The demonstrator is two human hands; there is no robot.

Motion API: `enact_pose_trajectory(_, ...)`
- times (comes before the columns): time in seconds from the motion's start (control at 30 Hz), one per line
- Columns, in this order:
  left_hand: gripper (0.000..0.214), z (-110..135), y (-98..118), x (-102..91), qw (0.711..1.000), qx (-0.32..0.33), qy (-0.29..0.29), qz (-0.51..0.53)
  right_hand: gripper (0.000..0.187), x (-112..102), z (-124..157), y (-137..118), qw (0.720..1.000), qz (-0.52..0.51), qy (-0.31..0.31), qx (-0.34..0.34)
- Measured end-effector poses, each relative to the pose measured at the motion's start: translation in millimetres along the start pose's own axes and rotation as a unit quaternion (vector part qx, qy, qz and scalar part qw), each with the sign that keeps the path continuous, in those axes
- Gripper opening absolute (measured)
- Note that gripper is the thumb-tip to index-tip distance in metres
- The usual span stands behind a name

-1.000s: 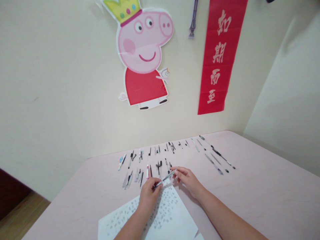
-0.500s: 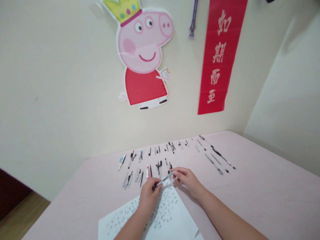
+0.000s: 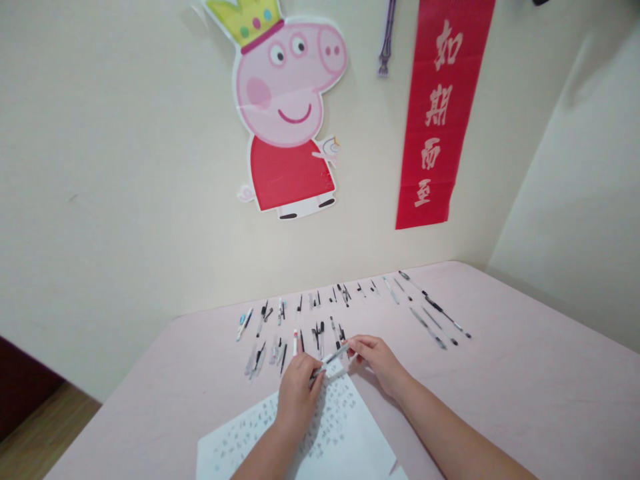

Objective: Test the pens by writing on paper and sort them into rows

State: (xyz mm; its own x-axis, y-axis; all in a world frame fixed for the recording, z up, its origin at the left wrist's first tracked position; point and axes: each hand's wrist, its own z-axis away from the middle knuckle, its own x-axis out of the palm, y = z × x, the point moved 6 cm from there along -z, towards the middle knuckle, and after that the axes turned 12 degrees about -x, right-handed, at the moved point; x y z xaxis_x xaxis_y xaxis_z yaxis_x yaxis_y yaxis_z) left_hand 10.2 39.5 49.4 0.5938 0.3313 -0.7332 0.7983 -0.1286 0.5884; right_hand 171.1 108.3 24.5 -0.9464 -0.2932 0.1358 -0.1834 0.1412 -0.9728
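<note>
A slim pen with a clear or grey barrel (image 3: 337, 354) slants between my two hands above the top of a written sheet of paper (image 3: 365, 433). My left hand (image 3: 300, 383) is closed around its lower left end, which the fingers partly hide. With thumb and fingers, my right hand (image 3: 373, 353) pinches the upper right end. Whether the pen is in one piece or in two parts is too small to tell. Just beyond the hands lie pen parts and a red-and-white pen (image 3: 295, 341).
Rows of pens, caps and refills lie across the pink tabletop (image 3: 500, 373). Long pen parts (image 3: 427, 328) spread out on the right. Behind the table, the wall carries a cartoon pig cutout (image 3: 293, 173) and a red banner (image 3: 440, 133).
Both hands have shifted only slightly, still on the pen. My left hand has turned a little, and its fingers cover the pen's lower end differently.
</note>
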Motion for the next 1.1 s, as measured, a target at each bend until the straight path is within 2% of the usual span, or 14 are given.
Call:
enact_pose_trajectory(0.17,0.015,3,9,-1.5,0.998,0.05,0.007,-0.047,0.032,-1,0,-1,1.0,-0.012,0.008,0.008)
enact_pose_trajectory(0.43,0.019,6,13,-4.2,0.991,0.081,0.023,-0.108,0.031,-1,1,2,1.0,-0.007,0.017,0.018)
enact_pose_trajectory(0.53,0.02,7,14,-5.1,0.991,0.079,0.019,-0.11,0.032,-2,1,3,1.0,-0.004,0.019,0.016)
enact_pose_trajectory(0.63,0.016,6,12,-4.4,0.996,0.047,0.007,-0.076,0.035,-1,1,1,1.0,0.002,0.017,0.01)
enact_pose_trajectory(0.77,0.012,2,0,0.3,0.999,-0.032,-0.005,0.012,0.038,2,0,-6,0.999,0.023,0.003,-0.033)
enact_pose_trajectory(0.87,0.01,-1,-13,3.8,0.993,-0.081,0.003,0.085,0.032,3,0,-10,0.993,0.079,-0.001,-0.083)
enact_pose_trajectory(0.93,0.021,-2,-19,4.8,0.984,-0.103,0.013,0.142,0.024,4,2,-15,0.982,0.14,-0.006,-0.13)
enact_pose_trajectory(1.0,0.035,-3,-20,5.6,0.979,-0.102,0.008,0.174,0.023,8,5,-20,0.964,0.197,-0.025,-0.178)
enact_pose_trajectory(1.1,0.028,-1,-8,6.7,0.985,-0.044,-0.031,0.164,0.038,17,12,-28,0.933,0.265,-0.083,-0.228)
